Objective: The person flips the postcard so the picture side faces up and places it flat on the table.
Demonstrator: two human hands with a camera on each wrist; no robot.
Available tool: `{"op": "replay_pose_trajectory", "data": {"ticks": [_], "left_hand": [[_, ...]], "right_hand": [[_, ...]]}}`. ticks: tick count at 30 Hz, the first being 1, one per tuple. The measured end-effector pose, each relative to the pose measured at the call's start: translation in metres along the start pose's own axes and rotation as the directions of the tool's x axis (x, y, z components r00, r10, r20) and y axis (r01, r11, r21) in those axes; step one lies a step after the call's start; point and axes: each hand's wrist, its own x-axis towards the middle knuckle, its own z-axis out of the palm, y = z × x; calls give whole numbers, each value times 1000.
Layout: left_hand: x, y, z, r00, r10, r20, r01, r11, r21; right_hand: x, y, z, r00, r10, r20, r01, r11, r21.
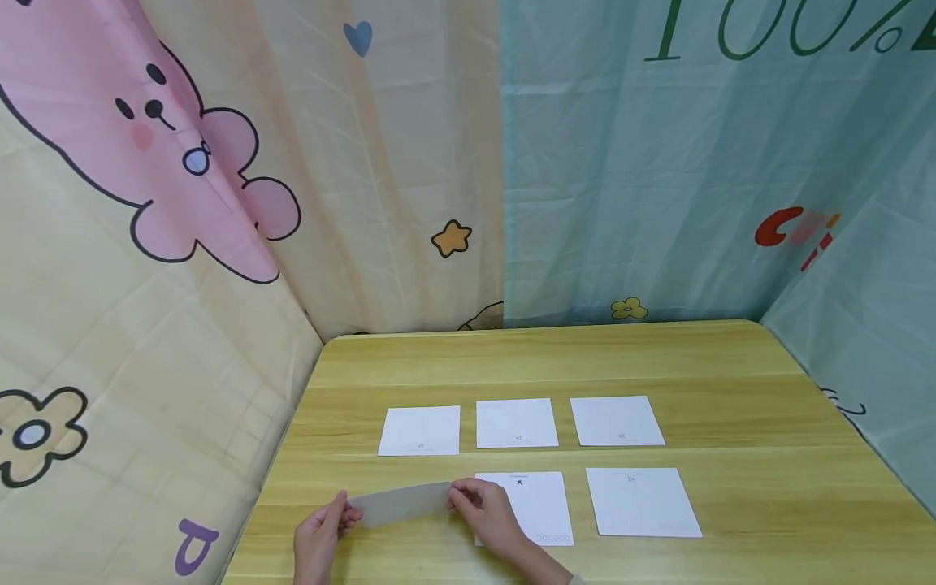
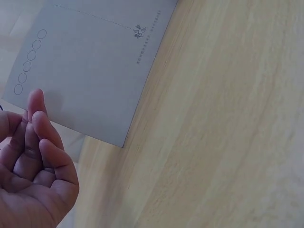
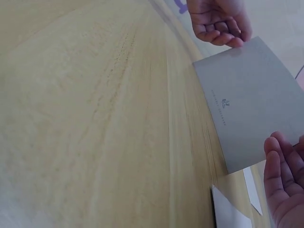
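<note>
Both hands hold a postcard (image 1: 404, 504) between them by its two short ends, tilted above the near left part of the table. My left hand (image 1: 322, 532) pinches the left end between thumb and fingers. At the other end, my right hand (image 1: 493, 520) has its thumb and fingertips on the card's corner area. In the left wrist view the postcard (image 2: 95, 61) shows a row of small circles, a dividing line and a little bird mark. Behind the right hand lies another postcard (image 1: 544, 508) flat on the wood, partly covered by that hand.
Three white postcards form a back row: left (image 1: 419, 431), middle (image 1: 517, 423) and right (image 1: 618, 421). One more postcard (image 1: 645, 502) lies at the front right. The wooden table (image 1: 556, 357) is bordered by printed curtains (image 1: 395, 162) at the back and sides.
</note>
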Motion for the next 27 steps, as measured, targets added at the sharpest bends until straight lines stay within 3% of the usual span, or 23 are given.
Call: {"op": "replay_pose_trajectory", "data": {"ticks": [4, 7, 11, 16, 19, 22, 27], "left_hand": [[-1, 1, 0, 1000, -5, -15, 5, 999, 35], [-1, 0, -1, 1000, 18, -24, -15, 992, 122], [-1, -1, -1, 998, 49, -36, -37, 962, 270], [0, -4, -4, 998, 57, -24, -44, 928, 370], [-1, -6, -6, 998, 59, -13, -48, 912, 408], [-2, -8, -6, 997, 76, 2, -69, 884, 462], [-3, -9, -3, 992, 124, 13, -109, 812, 573]], "right_hand": [[-1, 2, 1, 997, 80, -5, -79, 991, 109], [-2, 0, 3, 990, 140, -19, -135, 979, 151], [-2, -2, 6, 975, 215, -54, -205, 967, 151], [1, 1, 8, 963, 257, -77, -244, 959, 145], [2, 15, 10, 957, 278, -85, -268, 957, 115], [1, 26, 11, 953, 290, -91, -284, 956, 70], [-1, 32, 11, 957, 274, -94, -276, 961, -9]]}}
